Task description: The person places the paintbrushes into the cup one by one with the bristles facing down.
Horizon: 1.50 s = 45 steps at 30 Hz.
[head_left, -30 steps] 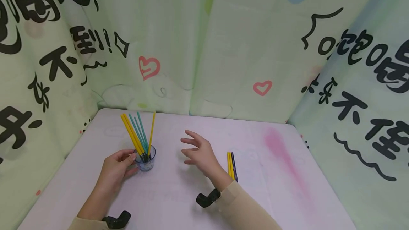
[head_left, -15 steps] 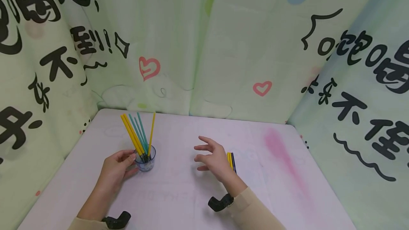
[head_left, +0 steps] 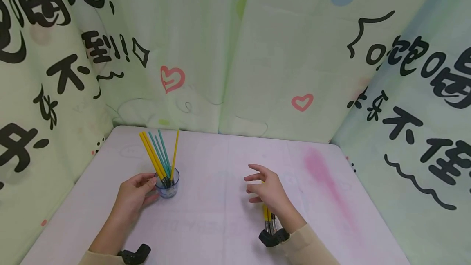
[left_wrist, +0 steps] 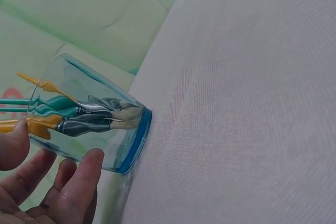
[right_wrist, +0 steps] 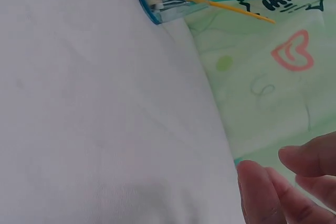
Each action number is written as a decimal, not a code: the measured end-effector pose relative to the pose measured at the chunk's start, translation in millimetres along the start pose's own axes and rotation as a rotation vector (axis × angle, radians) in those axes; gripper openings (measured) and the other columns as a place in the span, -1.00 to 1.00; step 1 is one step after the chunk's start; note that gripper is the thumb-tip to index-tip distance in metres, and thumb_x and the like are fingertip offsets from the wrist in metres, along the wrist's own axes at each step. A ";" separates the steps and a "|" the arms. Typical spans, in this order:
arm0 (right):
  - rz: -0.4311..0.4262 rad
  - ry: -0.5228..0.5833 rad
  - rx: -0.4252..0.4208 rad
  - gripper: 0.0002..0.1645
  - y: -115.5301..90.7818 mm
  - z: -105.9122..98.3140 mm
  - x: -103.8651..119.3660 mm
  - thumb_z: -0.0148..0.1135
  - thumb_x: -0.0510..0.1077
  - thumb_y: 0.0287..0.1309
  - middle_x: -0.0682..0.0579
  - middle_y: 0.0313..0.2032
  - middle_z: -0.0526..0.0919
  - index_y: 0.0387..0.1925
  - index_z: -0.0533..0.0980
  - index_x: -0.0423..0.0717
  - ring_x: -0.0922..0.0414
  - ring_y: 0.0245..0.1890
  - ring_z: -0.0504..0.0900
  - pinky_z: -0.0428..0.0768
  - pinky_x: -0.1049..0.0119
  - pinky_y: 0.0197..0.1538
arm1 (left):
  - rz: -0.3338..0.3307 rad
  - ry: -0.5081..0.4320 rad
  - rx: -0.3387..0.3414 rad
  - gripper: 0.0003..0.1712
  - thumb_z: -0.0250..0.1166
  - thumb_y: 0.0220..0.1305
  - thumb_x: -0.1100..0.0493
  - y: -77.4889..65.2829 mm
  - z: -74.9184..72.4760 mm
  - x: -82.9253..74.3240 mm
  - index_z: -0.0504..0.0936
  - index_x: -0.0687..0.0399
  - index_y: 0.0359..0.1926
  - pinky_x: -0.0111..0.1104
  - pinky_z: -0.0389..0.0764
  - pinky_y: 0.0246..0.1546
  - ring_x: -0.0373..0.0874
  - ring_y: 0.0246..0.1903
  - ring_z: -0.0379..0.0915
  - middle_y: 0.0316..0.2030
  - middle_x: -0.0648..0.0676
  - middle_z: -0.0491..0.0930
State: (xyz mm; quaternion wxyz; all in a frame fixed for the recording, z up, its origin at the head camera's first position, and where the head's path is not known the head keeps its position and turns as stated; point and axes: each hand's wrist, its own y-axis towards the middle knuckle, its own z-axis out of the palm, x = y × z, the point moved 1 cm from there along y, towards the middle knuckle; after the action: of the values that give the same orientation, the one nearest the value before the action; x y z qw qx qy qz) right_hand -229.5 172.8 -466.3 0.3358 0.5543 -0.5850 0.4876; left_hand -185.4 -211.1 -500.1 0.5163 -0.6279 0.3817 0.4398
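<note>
On the left of the table in the head view stands a clear cup (head_left: 168, 192) with a blue base. Several paintbrushes lean in it bristles down, with yellow handles (head_left: 150, 152) and teal handles (head_left: 164, 150). My left hand (head_left: 135, 194) holds the cup from its left side, thumb near the rim and fingers along the wall. To the right, my right hand (head_left: 269, 190) hovers with spread, slightly bent fingers and nothing in them. Beneath it lie loose paintbrushes (head_left: 265, 213), yellow and dark handled, partly hidden by the hand and wrist camera.
A pale cloth covers the table (head_left: 206, 232), with a pink streak (head_left: 327, 179) on the right. Green printed curtains (head_left: 235, 72) enclose the back and both sides. Black cameras (head_left: 274, 238) sit on both wrists.
My right hand has moved right and toward the near side, away from the cup and over the loose paintbrushes. My left hand and the cup have stayed put.
</note>
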 end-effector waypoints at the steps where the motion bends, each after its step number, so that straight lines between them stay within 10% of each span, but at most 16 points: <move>1: 0.006 -0.010 -0.005 -0.20 -0.4 -3.3 -1.6 0.36 -0.38 0.27 -0.29 0.15 0.73 0.51 0.46 0.04 -0.15 -0.19 0.80 0.88 0.09 -0.32 | -0.002 0.001 -0.001 -0.44 0.25 0.62 0.12 0.0 0.1 0.1 0.44 0.32 0.47 -0.31 0.85 -0.02 -0.19 -0.04 0.59 0.06 0.15 0.55; 22: 0.091 -0.298 -0.164 -0.23 -8.2 -52.6 -29.3 0.37 -0.39 0.22 -0.19 -0.08 0.71 0.47 0.47 -0.10 0.03 -0.47 0.66 0.83 0.17 -0.42 | -0.002 -0.006 0.001 -0.43 0.26 0.62 0.12 -0.4 -1.6 -1.2 0.43 0.34 0.47 -0.32 0.86 -0.03 -0.22 -0.07 0.59 0.05 0.13 0.56; 45: 0.190 -0.540 -0.141 -0.33 8.5 -51.4 -43.0 0.42 -0.39 0.12 -0.08 -0.38 0.60 0.31 0.56 -0.20 0.11 -0.67 0.58 0.65 0.39 -0.57 | -0.010 -0.001 0.001 -0.44 0.25 0.63 0.13 -0.7 0.3 -1.6 0.43 0.33 0.47 -0.31 0.86 -0.04 -0.21 -0.07 0.58 0.06 0.13 0.57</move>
State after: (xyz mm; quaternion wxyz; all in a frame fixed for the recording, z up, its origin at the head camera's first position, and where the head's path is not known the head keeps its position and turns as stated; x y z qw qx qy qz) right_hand -238.5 234.3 -492.8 0.1586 0.5821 -0.7348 0.3100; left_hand -185.3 -210.5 -498.3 0.5190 -0.6292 0.3786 0.4375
